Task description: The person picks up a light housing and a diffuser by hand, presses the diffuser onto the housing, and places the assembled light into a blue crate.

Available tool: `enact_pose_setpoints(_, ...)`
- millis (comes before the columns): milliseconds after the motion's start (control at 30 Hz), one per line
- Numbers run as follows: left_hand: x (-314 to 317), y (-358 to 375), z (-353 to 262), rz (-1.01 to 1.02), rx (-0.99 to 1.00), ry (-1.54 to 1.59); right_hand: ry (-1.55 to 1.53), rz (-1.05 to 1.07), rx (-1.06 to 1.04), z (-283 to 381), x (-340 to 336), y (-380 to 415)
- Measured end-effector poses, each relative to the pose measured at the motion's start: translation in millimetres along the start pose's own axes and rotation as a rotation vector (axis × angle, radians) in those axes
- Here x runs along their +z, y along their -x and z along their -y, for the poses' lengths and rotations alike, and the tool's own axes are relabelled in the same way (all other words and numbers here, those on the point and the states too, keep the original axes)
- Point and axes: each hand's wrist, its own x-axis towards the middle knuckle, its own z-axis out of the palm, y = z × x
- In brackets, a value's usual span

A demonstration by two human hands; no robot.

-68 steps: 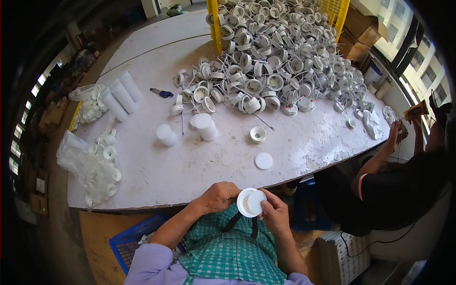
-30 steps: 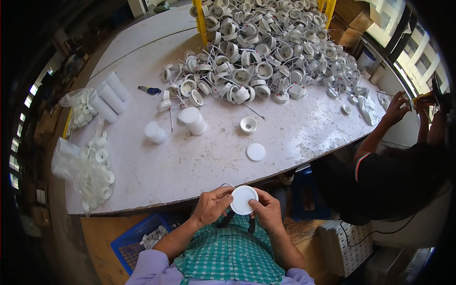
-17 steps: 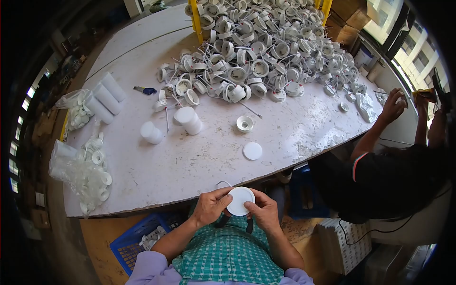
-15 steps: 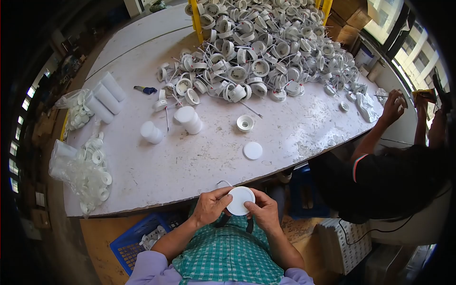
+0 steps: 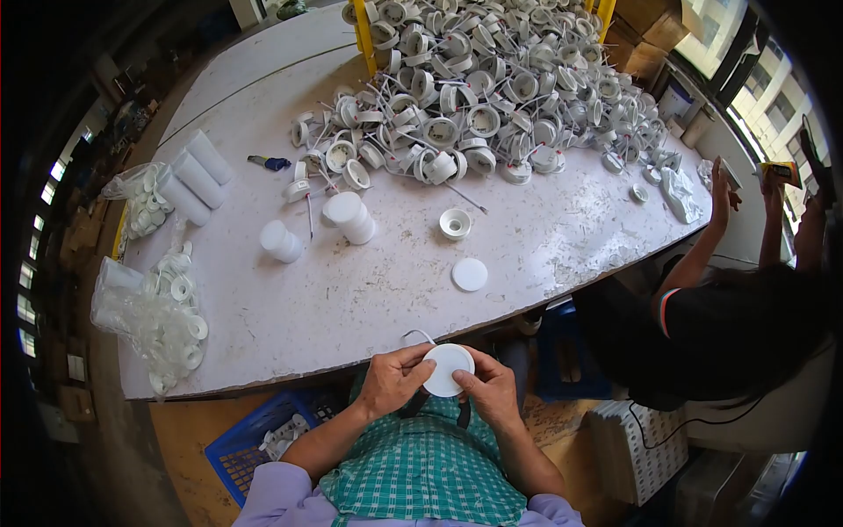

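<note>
Between my two hands, just off the table's front edge, is a round white lamp (image 5: pixel 449 370) with its flat disc face up and a thin cable at its upper left. My left hand (image 5: pixel 394 383) grips its left side, thumb on the face. On the right side my right hand (image 5: pixel 488 386) holds it the same way; fingers underneath are hidden. Beyond it on the table lie a loose white disc (image 5: pixel 470 274) and a white ring-shaped housing (image 5: pixel 455 224). Two stacks of white discs, a taller one (image 5: pixel 349 217) and a shorter one (image 5: pixel 280 241), stand farther left.
A large pile of white housings with cables (image 5: pixel 492 97) covers the table's back. Bags of white rings (image 5: pixel 167 307) and a cutter (image 5: pixel 269 162) are at left. A blue crate (image 5: pixel 255 443) sits below. At right, a co-worker's arms (image 5: pixel 702 241) are raised near the window.
My hands and the lamp stay almost in place, with a slight shift of the whole view. The co-worker's nearer hand has changed its pose, with the fingers now extended.
</note>
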Motion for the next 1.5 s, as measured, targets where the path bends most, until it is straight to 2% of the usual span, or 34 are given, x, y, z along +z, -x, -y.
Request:
enact_pose_setpoints(467, -1, -5, -7, 0.022, -0.13, 0.054, -0.019, -0.005, 0.007, -9, 4, 2)
enact_pose_setpoints(633, 1, -8, -3, 0.047, -0.182, 0.062, 0.165, -0.113, 0.095, -7, 9, -1)
enact_pose_setpoints(933, 4, -7, 3, -0.002, -0.239, 0.048, 0.075, -0.127, 0.071, -22, 9, -1)
enact_pose_setpoints(1067, 4, -7, 7, -0.004, -0.216, 0.047, 0.093, -0.149, 0.063, -18, 11, -2)
enact_pose_setpoints(1133, -1, -8, 18, 0.099, -0.133, 0.197, 0.096, -0.139, 0.082, -16, 11, -3)
enact_pose_setpoints(1233, -1, -8, 13, 0.178, -0.102, 0.222, 0.113, -0.167, 0.07, -13, 14, -4)
enact_pose_setpoints(1500, 4, -4, 18, 0.159, -0.164, 0.074, 0.104, -0.174, 0.024, -31, 10, -3)
